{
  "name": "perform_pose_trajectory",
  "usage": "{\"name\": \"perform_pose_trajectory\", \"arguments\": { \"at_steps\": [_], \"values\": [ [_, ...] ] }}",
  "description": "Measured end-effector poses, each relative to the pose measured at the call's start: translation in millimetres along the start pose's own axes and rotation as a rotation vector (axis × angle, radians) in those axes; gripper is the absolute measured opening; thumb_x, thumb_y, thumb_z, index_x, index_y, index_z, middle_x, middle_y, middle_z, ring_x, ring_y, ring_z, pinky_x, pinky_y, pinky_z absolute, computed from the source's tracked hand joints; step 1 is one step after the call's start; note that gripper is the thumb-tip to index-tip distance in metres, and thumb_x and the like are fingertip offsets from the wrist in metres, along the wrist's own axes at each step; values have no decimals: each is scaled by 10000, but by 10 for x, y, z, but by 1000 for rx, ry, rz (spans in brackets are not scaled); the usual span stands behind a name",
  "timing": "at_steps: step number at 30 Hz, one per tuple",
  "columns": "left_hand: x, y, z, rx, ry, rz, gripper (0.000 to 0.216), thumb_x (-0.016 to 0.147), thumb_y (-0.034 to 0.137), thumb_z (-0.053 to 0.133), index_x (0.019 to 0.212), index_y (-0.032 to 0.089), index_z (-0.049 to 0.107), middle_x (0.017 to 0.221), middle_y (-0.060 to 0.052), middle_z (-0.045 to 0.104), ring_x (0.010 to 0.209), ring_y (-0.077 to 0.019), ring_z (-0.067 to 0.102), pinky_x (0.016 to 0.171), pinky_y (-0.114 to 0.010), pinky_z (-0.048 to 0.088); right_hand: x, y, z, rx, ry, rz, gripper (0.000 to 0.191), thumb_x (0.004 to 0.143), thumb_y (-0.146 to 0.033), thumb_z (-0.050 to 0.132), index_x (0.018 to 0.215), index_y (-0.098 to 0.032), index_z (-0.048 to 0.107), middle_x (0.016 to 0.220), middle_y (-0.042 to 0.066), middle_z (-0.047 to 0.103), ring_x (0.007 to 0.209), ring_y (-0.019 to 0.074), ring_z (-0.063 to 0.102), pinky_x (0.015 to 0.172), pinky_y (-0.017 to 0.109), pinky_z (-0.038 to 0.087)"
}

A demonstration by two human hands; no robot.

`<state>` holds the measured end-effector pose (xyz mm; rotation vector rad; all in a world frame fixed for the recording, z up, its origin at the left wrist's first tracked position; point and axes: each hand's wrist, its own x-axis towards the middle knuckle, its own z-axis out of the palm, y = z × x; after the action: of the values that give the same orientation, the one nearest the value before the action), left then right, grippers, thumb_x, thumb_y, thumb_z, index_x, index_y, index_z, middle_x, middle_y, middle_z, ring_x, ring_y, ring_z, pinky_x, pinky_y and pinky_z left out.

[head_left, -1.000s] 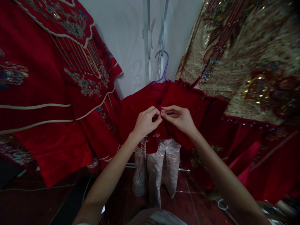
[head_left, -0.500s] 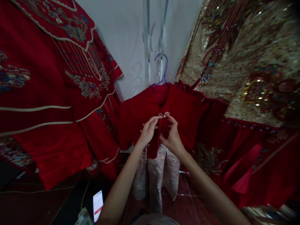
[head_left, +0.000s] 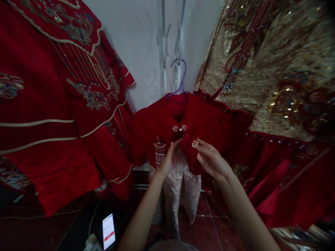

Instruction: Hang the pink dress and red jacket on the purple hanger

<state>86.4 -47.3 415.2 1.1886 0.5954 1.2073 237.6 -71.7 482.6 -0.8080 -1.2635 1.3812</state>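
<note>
A short red jacket [head_left: 154, 120] hangs from a purple hanger [head_left: 183, 75]. At its upper front, a beaded flower clasp [head_left: 179, 128] joins the two sides. My right hand [head_left: 210, 161] pinches the front edge of the right-hand panel at a lower flower clasp [head_left: 195, 143], pulling that panel outward. My left hand [head_left: 169, 160] is closed at the opposite front edge, its fingertips partly hidden by the cloth. Beside it a beaded tassel [head_left: 159, 153] dangles from the jacket. Pale shiny fabric [head_left: 174, 188] hangs below and behind the jacket.
A large red embroidered garment [head_left: 57, 104] hangs at left, and a gold sequined garment [head_left: 261, 76] at right. Behind is a metal rack [head_left: 162, 45] against a pale wall [head_left: 133, 35]. A lit phone [head_left: 108, 232] lies low, near a cable.
My hands have parted from the upper clasp, which now shows joined. My right hand has moved down and right to the lower clasp; my left hand has dropped slightly. The tassel is uncovered.
</note>
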Motion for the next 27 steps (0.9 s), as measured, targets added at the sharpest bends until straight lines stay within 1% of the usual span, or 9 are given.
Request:
{"name": "perform_pose_trajectory", "arguments": {
  "at_steps": [2, 5, 8, 10, 15, 19, 21, 24, 27],
  "values": [
    [-177, -48, 77, -8, -78, -29, 739, 789, 747, 361, 1269, 211, 530, 1247, -106, 612, 1204, -251, 543, 1044, -438, 401, 31, 38, 20, 27, 13, -44, 385, 796, -351, 647, 1150, -240, 546, 1145, 68, 671, 994, 207, 674, 816, 333, 584],
    [-395, -137, 147, 253, -139, -16, 603, 696, 619, 639, 1136, 208, 606, 1092, -88, 676, 1057, -256, 607, 995, -418, 436, 93, 59, 10, -57, -54, -121, 377, 848, -360, 601, 1202, -253, 523, 1253, 75, 614, 1163, 210, 582, 958, 400, 512],
    [-488, -225, 136, 541, -80, -35, 319, 739, 505, 650, 843, 204, 648, 779, -37, 678, 765, -214, 620, 792, -370, 500, 168, 124, -44, -272, -47, -186, 360, 819, -361, 646, 1148, -242, 562, 1263, 74, 600, 1215, 199, 536, 1075, 425, 400],
    [-489, -269, 90, 601, 11, -30, 290, 755, 485, 642, 740, 198, 608, 653, -2, 610, 638, -176, 568, 659, -321, 482, 207, 198, -89, -393, 26, -244, 373, 795, -360, 674, 1132, -240, 569, 1261, 73, 593, 1214, 194, 532, 1113, 433, 348],
    [-446, -262, -43, 464, 203, 38, 325, 846, 514, 523, 770, 199, 529, 631, 28, 521, 568, -121, 491, 560, -253, 433, 218, 312, -176, -384, 47, -247, 373, 803, -394, 655, 1124, -230, 560, 1222, 89, 612, 1098, 195, 609, 1011, 420, 466],
    [-533, -59, -78, 469, 314, 130, 342, 875, 504, 488, 724, 196, 486, 627, 26, 488, 583, -111, 474, 579, -241, 433, 250, 362, -296, -370, 131, -202, 392, 785, -434, 656, 1093, -213, 558, 1128, 104, 647, 1003, 205, 644, 861, 403, 551],
    [-610, 94, -73, 429, 302, 134, 299, 885, 483, 483, 814, 196, 528, 663, 14, 528, 599, -116, 500, 597, -247, 449, 286, 392, -363, -393, 179, -245, 419, 771, -414, 679, 1116, -219, 544, 1124, 95, 642, 1057, 201, 619, 944, 420, 506],
    [-686, 256, -71, 357, 169, 68, 301, 885, 452, 497, 1044, 202, 546, 741, -11, 599, 611, -127, 550, 599, -259, 477, 299, 400, -394, -455, 156, -323, 428, 784, -373, 679, 1164, -242, 529, 1236, 81, 591, 1175, 193, 552, 1065, 436, 401],
    [-683, 206, -108, 349, 75, -26, 386, 838, 391, 583, 1165, 211, 490, 808, -19, 641, 616, -134, 592, 603, -275, 516, 214, 356, -302, -545, 98, -350, 368, 810, -359, 652, 1151, -250, 565, 1305, 67, 546, 1217, 198, 514, 1077, 421, 384]
  ]
}}
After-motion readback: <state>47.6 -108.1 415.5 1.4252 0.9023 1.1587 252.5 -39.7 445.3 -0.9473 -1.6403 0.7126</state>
